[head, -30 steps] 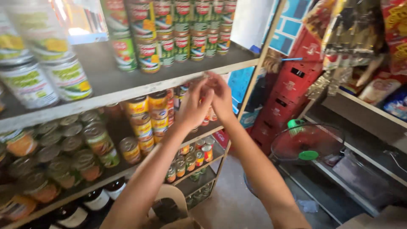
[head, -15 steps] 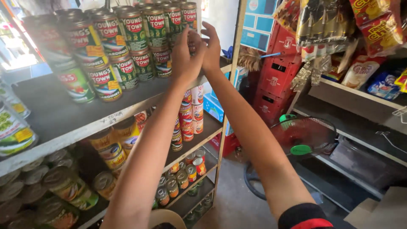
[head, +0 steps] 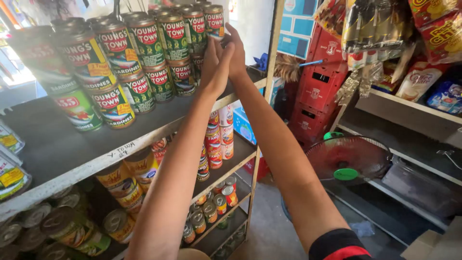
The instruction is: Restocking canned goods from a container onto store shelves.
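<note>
Reaching together, both hands (head: 225,58) touch the top-row sardine can (head: 214,21).

left hand (head: 215,65): raised, pressed against right hand (head: 235,54); fingertips at red-and-green labelled sardine tin (head: 214,21)
shelf: grey board (head: 57,149), stacked tins

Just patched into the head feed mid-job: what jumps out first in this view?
Both hands meet high at the right end of the top shelf: the left hand and right hand press together against a green-and-red labelled can in the upper stacked row. Behind them, stacked cans fill that shelf leftward. At lower right, a red fan lies tilted by red crates.
</note>
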